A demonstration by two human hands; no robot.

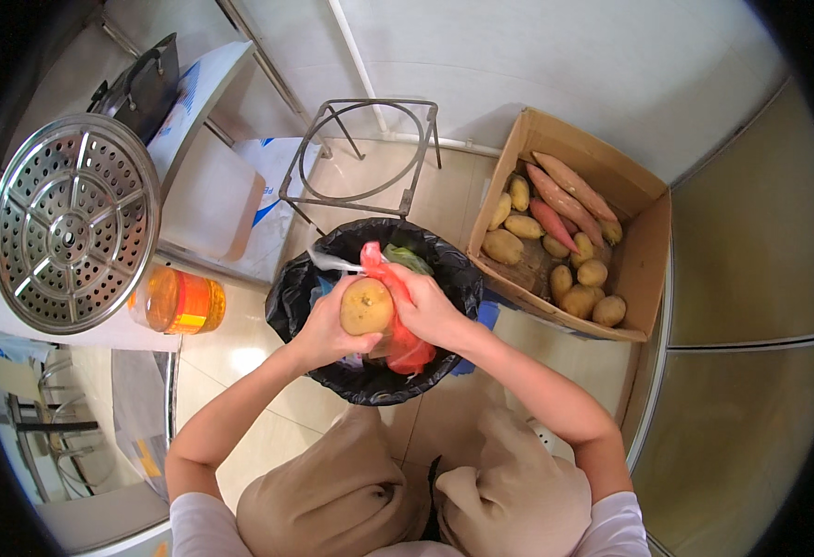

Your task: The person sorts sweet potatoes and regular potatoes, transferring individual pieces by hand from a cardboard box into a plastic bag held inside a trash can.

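Note:
A round yellow-skinned potato (367, 307) is held in my left hand (324, 333), its thumb below and its fingers around the far side. My right hand (426, 306) is close against the potato's right side, with its fingers closed on a red plastic bag (410, 344). A gathered bit of that bag sticks out above my fingers, and the rest hangs below them. Both hands are over a bin lined with a black plastic bag (285, 299). Green plastic (409, 259) shows inside the bin, beyond my right hand.
A cardboard box (647, 271) at the right holds several potatoes (503, 247) and sweet potatoes (563, 198). Behind the bin is a metal stand (351, 202). At the left are a perforated steamer tray (72, 223), a bottle of yellow oil (184, 299) and a black pan (145, 90).

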